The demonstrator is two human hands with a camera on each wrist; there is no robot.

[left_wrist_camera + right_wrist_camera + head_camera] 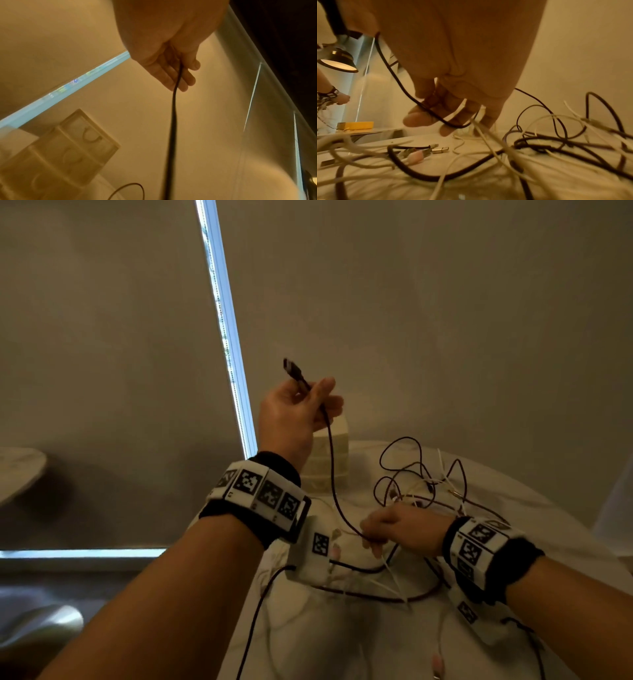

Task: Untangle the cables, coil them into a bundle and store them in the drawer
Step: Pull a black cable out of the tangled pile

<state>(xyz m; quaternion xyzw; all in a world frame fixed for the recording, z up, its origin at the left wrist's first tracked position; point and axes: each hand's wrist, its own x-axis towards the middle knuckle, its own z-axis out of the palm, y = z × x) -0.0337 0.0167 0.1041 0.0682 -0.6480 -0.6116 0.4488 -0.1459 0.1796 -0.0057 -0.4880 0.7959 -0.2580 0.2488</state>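
currently left hand [294, 409] raised, pinching dark cable [334, 484] just below its plug [293, 368], likely to draw it free. right hand [399, 529] curls around the same cable low at the tangle [421, 487] on the table [513, 501], probably feeding slack. drawer unit [329, 460] stands behind.

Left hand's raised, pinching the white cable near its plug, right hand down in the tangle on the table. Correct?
Not quite: the cable the left hand pinches near its plug is the dark cable, not a white one, as the head view shows. The right hand is indeed down in the tangle on the table.
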